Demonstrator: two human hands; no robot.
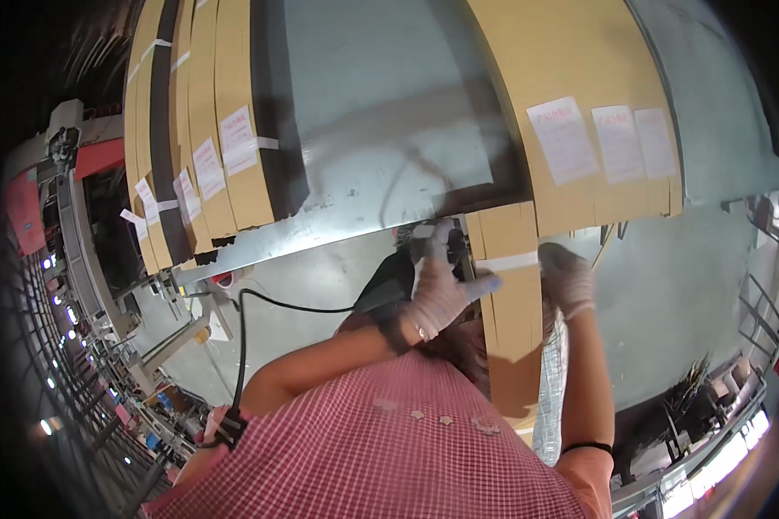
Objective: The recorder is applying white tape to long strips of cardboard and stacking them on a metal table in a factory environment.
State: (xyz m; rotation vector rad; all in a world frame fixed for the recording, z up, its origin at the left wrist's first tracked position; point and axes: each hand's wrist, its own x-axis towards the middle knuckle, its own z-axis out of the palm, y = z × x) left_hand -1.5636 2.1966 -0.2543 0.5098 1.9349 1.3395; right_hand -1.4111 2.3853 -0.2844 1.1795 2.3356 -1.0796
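Note:
A long, narrow cardboard carton (512, 324) with a white strap around it points from the work surface toward my body. My left hand (441, 290), in a pale glove with darker fingertips, is at the carton's left side. Its fingers stretch forward and its thumb sticks out to the right, against or just over the carton's left edge. On the opposite side, my right hand (569, 281), gloved as well, is closed on the carton's right edge; part of its fingers is hidden. White paper labels (563, 140) lie on the larger cardboard pieces beyond.
A grey metal-like surface (372, 112) spreads ahead, with strapped cardboard strips (234, 199) standing along its left. A black cable (294, 307) curves past my left arm. Machinery (86, 216) stands farther left, and a metal rack (762, 311) is at the right.

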